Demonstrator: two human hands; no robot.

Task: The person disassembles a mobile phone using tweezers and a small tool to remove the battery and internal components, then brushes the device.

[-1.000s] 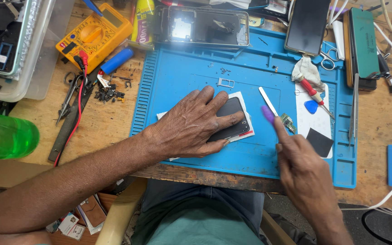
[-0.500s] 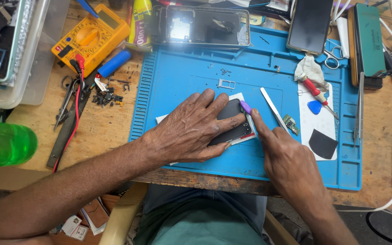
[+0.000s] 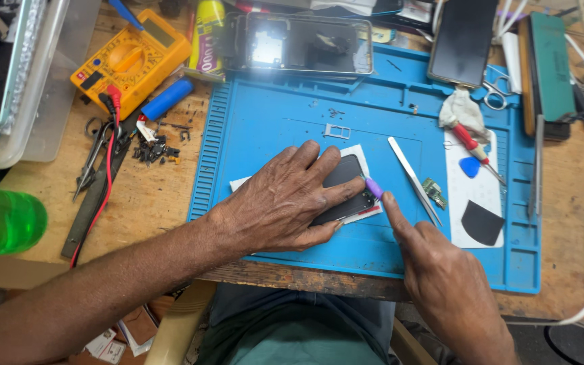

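Note:
My left hand [image 3: 285, 199] lies flat, fingers spread, pressing a dark phone part [image 3: 347, 177] onto a white sheet on the blue work mat [image 3: 265, 128]. My right hand [image 3: 441, 270] pinches a small purple pry tool [image 3: 374, 188], its tip touching the right edge of the dark part beside my left fingertips. Flat metal tweezers [image 3: 414, 179] lie just right of the tool, with a small green circuit piece [image 3: 434, 192] beside them.
A phone frame [image 3: 299, 44] lies at the mat's top edge, a black phone [image 3: 461, 40] at top right. A yellow multimeter [image 3: 130, 57], loose screws [image 3: 153, 149], pliers and a green bottle [image 3: 1, 223] are on the left. A red screwdriver [image 3: 471, 145], blue pick, scissors on the right.
My right hand moved left from beside the tweezers, bringing the purple tool to the right edge of the dark part. The left hand stayed pressed down.

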